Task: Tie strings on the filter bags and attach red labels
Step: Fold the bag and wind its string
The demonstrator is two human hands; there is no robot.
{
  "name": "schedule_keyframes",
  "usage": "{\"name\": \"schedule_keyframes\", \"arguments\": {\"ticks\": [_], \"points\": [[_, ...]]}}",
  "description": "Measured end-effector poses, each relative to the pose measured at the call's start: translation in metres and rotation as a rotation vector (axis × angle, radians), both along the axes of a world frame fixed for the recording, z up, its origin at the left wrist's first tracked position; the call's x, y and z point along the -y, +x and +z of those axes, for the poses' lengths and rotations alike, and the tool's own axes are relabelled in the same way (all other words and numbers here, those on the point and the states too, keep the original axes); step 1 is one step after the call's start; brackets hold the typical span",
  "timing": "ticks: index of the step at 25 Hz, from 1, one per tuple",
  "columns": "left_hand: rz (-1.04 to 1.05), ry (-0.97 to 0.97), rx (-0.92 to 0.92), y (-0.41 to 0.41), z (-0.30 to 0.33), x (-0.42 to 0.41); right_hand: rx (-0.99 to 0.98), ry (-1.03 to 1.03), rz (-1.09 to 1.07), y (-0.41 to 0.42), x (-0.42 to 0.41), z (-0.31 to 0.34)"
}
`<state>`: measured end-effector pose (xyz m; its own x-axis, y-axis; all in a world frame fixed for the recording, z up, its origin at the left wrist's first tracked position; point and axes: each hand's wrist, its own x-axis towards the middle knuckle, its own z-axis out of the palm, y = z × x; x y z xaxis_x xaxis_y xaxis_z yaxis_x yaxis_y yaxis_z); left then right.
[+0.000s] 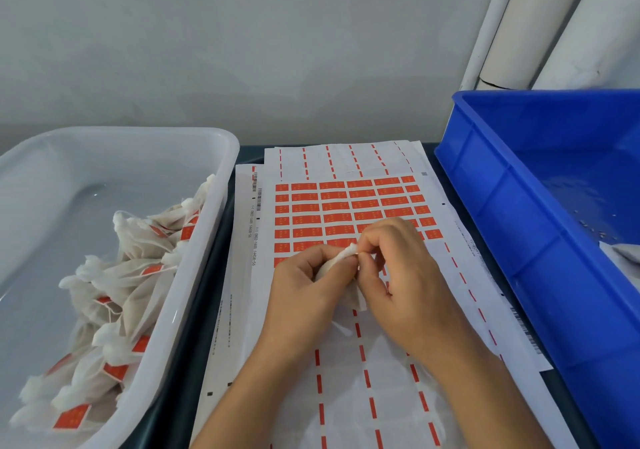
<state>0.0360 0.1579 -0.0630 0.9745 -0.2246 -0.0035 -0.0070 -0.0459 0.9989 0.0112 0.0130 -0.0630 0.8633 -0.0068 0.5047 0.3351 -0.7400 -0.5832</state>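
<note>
The filter bag (341, 268) pinched between the hands is thin, off-white mesh cloth, soft and matt, gathered into a fluffy tuft at the top. The heap of bags (114, 296) in the white tub (207, 226) is the same gauzy fabric, each with a matt red paper label. The tub is translucent plastic, smooth and slightly glossy. The label sheets (346, 213) are white backing paper with a faint sheen, carrying flat red stickers. The blue crate (519, 226) is hard, moulded plastic, glossy, with ribbed walls. The bench (207, 296) surface looks dark and smooth. White pipes (540, 25) behind look like matt plastic.
</note>
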Motion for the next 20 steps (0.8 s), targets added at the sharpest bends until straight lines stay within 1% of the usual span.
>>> {"name": "schedule_keyframes", "arguments": {"ticks": [3, 6, 9, 13, 16, 20], "points": [[-0.007, 0.003, 0.027, -0.002, 0.000, -0.001, -0.085, 0.124, 0.027, -0.004, 0.000, 0.003], [-0.039, -0.101, 0.025, -0.003, 0.004, -0.003, -0.085, 0.287, 0.040, -0.004, -0.002, 0.005], [-0.111, -0.158, 0.097, -0.003, 0.006, -0.004, -0.077, 0.369, 0.024, -0.004, -0.003, 0.005], [-0.057, -0.140, 0.161, -0.007, 0.010, -0.001, -0.103, 0.456, 0.033, -0.006, -0.005, 0.008], [0.015, -0.053, 0.196, -0.008, 0.008, 0.001, -0.101, 0.432, 0.060, -0.007, -0.003, 0.010], [0.049, 0.042, 0.191, -0.004, 0.005, -0.004, -0.110, 0.259, 0.015, -0.008, 0.002, 0.009]]}}
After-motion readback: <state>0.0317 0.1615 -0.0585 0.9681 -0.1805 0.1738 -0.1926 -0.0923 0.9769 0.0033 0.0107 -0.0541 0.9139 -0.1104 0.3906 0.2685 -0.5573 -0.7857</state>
